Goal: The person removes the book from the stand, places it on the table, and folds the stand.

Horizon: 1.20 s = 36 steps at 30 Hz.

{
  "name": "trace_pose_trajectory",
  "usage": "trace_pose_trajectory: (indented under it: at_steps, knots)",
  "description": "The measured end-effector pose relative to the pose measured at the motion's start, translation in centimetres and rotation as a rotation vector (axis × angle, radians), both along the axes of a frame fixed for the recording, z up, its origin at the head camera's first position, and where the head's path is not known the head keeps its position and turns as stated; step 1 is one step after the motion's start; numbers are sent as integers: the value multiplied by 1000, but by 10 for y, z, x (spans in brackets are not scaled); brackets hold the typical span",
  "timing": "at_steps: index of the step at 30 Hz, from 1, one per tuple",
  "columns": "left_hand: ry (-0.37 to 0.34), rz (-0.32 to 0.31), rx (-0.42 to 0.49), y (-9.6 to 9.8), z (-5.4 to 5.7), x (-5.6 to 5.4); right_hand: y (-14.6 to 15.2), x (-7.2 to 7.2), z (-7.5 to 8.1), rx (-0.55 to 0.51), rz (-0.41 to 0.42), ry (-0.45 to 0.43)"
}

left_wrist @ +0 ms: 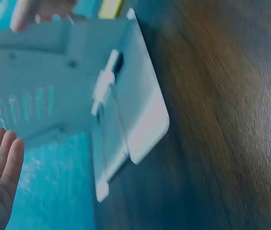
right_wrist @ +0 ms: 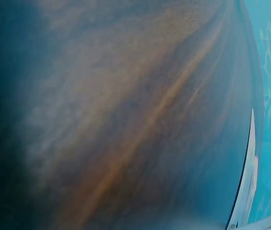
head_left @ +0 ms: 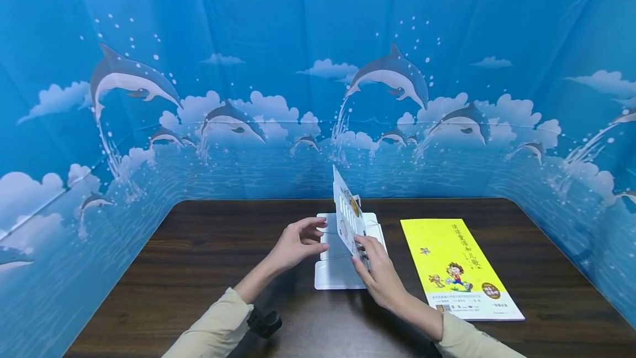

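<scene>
A white folding book stand (head_left: 340, 276) lies with its base flat on the table. Its slotted panel (head_left: 346, 209), with printed pictures on one face, stands steeply raised above the base. At the panel's near edge, my right hand (head_left: 381, 274) pinches it between thumb and fingers. My left hand (head_left: 297, 243) hovers left of the panel, fingers loosely bent and apart, holding nothing. The left wrist view shows the panel's back, a hinged support (left_wrist: 105, 84) and wire bars joining it to the base. Only a pale edge of the stand (right_wrist: 244, 191) appears in the right wrist view.
A yellow book (head_left: 462, 269) with cartoon figures lies flat to the right of the stand. The dark wooden table (head_left: 208, 258) meets a blue dolphin-printed curtain (head_left: 278, 70) at its back and sides. A black band with a small device (head_left: 264, 322) sits on the left wrist.
</scene>
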State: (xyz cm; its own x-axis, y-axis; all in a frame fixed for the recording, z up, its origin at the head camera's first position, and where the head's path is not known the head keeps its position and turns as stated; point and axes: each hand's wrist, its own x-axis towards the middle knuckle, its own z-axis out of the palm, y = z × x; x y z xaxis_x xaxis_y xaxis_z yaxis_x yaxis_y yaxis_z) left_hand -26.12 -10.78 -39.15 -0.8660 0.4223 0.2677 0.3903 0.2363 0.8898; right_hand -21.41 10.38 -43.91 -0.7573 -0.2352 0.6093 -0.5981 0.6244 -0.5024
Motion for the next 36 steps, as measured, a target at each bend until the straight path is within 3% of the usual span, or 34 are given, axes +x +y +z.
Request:
trace_pose_trajectory:
  at_steps: [4,7,12,18,26,36]
  knots:
    - [-54,-50,65,3,12,9,-5,0,1,33,-6,-13]
    - [-79,-42,98,5,16,14,-9,1,2,54,-9,-35]
    - [-69,-6,121,3,14,17,-13,0,1,57,-16,-55]
    - [-62,-16,136,-3,11,18,-16,-1,1,39,-16,-70]
    - [-115,-10,154,-13,8,23,-16,-1,1,-62,-24,-238]
    - [-129,48,109,-31,-5,25,-2,-4,-1,-138,-41,-425]
